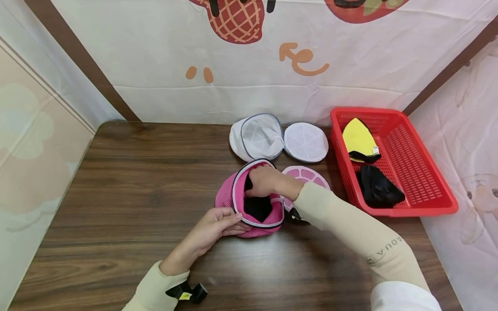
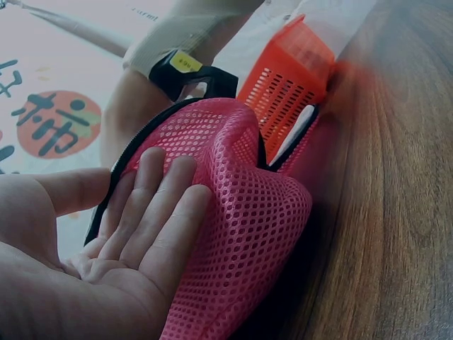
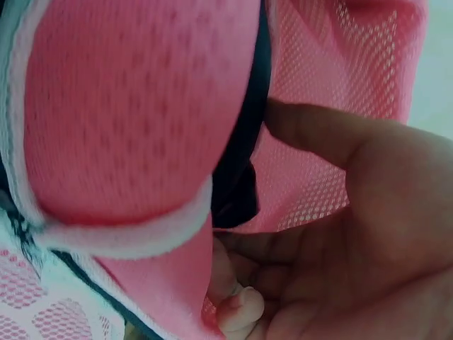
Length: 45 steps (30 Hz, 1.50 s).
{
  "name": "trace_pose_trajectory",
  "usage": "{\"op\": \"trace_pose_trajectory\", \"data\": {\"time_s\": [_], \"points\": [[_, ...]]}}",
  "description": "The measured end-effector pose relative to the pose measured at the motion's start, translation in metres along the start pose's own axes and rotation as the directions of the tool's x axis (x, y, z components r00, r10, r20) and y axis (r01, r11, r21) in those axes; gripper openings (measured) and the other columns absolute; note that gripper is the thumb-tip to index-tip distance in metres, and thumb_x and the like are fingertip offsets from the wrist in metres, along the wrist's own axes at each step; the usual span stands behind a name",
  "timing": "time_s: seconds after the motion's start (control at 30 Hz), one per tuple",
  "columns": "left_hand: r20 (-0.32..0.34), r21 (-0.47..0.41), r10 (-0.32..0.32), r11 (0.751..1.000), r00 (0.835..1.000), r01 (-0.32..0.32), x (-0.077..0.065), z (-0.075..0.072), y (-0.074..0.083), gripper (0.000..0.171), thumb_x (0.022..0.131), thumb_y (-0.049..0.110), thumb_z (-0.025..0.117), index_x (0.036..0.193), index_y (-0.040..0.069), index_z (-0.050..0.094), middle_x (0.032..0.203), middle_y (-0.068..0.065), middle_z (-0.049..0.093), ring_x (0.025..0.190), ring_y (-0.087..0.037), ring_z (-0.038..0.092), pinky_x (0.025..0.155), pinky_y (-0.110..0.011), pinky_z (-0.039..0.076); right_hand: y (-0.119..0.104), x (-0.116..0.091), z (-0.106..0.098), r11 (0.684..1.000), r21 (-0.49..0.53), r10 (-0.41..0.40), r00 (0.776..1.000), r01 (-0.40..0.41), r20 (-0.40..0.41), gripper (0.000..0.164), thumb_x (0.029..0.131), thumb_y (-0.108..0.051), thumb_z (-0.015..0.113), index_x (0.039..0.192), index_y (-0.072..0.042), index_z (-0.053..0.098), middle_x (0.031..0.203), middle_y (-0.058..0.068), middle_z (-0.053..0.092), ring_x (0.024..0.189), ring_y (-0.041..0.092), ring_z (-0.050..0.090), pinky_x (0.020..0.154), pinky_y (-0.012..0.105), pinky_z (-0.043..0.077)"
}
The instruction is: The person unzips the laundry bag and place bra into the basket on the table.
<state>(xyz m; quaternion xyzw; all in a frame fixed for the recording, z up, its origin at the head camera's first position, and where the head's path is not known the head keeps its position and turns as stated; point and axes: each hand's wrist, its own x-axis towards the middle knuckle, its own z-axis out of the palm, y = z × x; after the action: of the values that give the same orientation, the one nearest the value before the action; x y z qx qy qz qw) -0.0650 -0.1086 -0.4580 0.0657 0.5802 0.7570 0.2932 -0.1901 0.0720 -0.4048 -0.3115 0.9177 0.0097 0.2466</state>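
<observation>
A round pink mesh laundry bag [image 1: 225, 195] stands unzipped on the table, its mouth tilted toward the right. My left hand [image 1: 218, 226] holds its rim, the thumb over the zipper edge and the fingers extended along the outer mesh [image 2: 248, 234]. My right hand [image 1: 266, 181] reaches inside the mouth. There, a black cloth item [image 1: 260, 209] lies in the bag. In the right wrist view, the thumb touches this black cloth [image 3: 237, 195] and the fingers curl below it; the bag's wall partly hides them. Beneath the right wrist is the bag's pink lid [image 1: 307, 174].
A white mesh bag [image 1: 236, 137], unzipped with its round lid [image 1: 306, 142] folded out, sits behind the pink one. The red basket [image 1: 428, 183] at the right contains a yellow cloth piece with black trim [image 1: 358, 138] and a black cloth piece [image 1: 379, 190]. Fabric sheets hang around the table [image 1: 128, 203].
</observation>
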Motion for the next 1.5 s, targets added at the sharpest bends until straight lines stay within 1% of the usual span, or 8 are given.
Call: {"op": "trace_pose_trajectory", "data": {"time_s": [0.17, 0.27, 0.37, 0.47, 0.77, 1.17, 1.4, 1.5], "points": [[0.011, 0.008, 0.004, 1.000, 1.000, -0.004, 0.0004, -0.0001, -0.0003, 0.021, 0.106, 0.011, 0.054, 0.092, -0.003, 0.062, 0.104, -0.020, 0.074, 0.101, -0.022, 0.072, 0.092, -0.036, 0.059, 0.0035, 0.0024, -0.0002, 1.000, 0.019, 0.005, 0.999, -0.006, 0.042, 0.060, 0.091, -0.050, 0.068, 0.125, 0.000, 0.066, 0.128, 0.015, 0.067, 0.131, 0.029, 0.053, 0.117, 0.043, 0.034], [0.009, 0.010, 0.001, 1.000, 1.000, -0.001, 0.0001, -0.0007, -0.0014, 0.021, 0.105, 0.010, 0.054, 0.090, -0.002, 0.061, 0.103, -0.018, 0.075, 0.100, -0.021, 0.072, 0.092, -0.036, 0.059, 0.0034, 0.0025, -0.0002, 1.000, 0.026, 0.000, 0.999, -0.001, 0.045, 0.060, 0.090, -0.051, 0.070, 0.121, -0.001, 0.068, 0.124, 0.013, 0.069, 0.123, 0.025, 0.060, 0.112, 0.038, 0.041], [-0.001, 0.012, -0.005, 1.000, 1.000, 0.005, -0.0005, -0.0010, -0.0022, 0.021, 0.105, 0.009, 0.054, 0.088, 0.000, 0.061, 0.101, -0.016, 0.075, 0.098, -0.019, 0.073, 0.091, -0.034, 0.059, 0.0040, 0.0030, -0.0002, 0.999, 0.035, 0.004, 0.998, -0.006, 0.061, 0.056, 0.088, -0.054, 0.070, 0.113, -0.004, 0.073, 0.115, 0.009, 0.073, 0.111, 0.022, 0.066, 0.102, 0.036, 0.050], [-0.004, 0.009, -0.006, 1.000, 1.000, 0.006, -0.0011, -0.0010, -0.0024, 0.020, 0.104, 0.009, 0.055, 0.087, 0.001, 0.062, 0.100, -0.013, 0.075, 0.097, -0.017, 0.073, 0.090, -0.034, 0.059, 0.0042, 0.0028, -0.0009, 0.999, 0.028, 0.014, 0.996, -0.017, 0.092, 0.056, 0.087, -0.058, 0.070, 0.111, -0.006, 0.074, 0.112, 0.006, 0.073, 0.107, 0.020, 0.066, 0.097, 0.037, 0.053], [-0.010, -0.001, -0.007, 1.000, 1.000, 0.007, -0.0016, -0.0011, -0.0015, 0.019, 0.104, 0.008, 0.055, 0.088, 0.002, 0.062, 0.099, -0.010, 0.075, 0.096, -0.016, 0.072, 0.091, -0.033, 0.059, 0.0063, 0.0036, -0.0023, 0.999, 0.042, 0.004, 0.998, -0.007, 0.066, 0.058, 0.084, -0.059, 0.073, 0.116, -0.010, 0.073, 0.118, 0.005, 0.072, 0.112, 0.019, 0.064, 0.098, 0.038, 0.052], [-0.006, 0.002, 0.002, 1.000, 1.000, -0.002, -0.0006, -0.0019, -0.0015, 0.019, 0.104, 0.009, 0.055, 0.087, 0.002, 0.062, 0.098, -0.010, 0.075, 0.097, -0.017, 0.072, 0.091, -0.034, 0.059, 0.0070, 0.0040, -0.0017, 0.997, 0.064, 0.028, 0.996, -0.034, 0.085, 0.059, 0.085, -0.057, 0.074, 0.116, -0.006, 0.072, 0.119, 0.008, 0.070, 0.112, 0.021, 0.064, 0.099, 0.039, 0.052], [-0.009, 0.005, -0.003, 1.000, 1.000, 0.003, -0.0009, -0.0009, -0.0009, 0.019, 0.104, 0.009, 0.055, 0.088, 0.002, 0.062, 0.098, -0.010, 0.075, 0.097, -0.017, 0.072, 0.091, -0.033, 0.059, 0.0094, 0.0052, 0.0005, 0.992, 0.113, 0.039, 0.996, -0.048, 0.081, 0.063, 0.081, -0.056, 0.078, 0.120, -0.007, 0.069, 0.121, 0.009, 0.070, 0.116, 0.022, 0.063, 0.101, 0.036, 0.051], [-0.014, 0.002, -0.004, 1.000, 1.000, 0.004, -0.0012, -0.0001, -0.0007, 0.018, 0.104, 0.009, 0.055, 0.088, 0.002, 0.062, 0.097, -0.010, 0.075, 0.097, -0.016, 0.072, 0.091, -0.033, 0.059, 0.0105, 0.0047, 0.0004, 0.991, 0.131, 0.028, 0.997, -0.037, 0.074, 0.063, 0.080, -0.055, 0.080, 0.120, -0.008, 0.068, 0.120, 0.008, 0.070, 0.116, 0.021, 0.063, 0.102, 0.035, 0.051]]}}
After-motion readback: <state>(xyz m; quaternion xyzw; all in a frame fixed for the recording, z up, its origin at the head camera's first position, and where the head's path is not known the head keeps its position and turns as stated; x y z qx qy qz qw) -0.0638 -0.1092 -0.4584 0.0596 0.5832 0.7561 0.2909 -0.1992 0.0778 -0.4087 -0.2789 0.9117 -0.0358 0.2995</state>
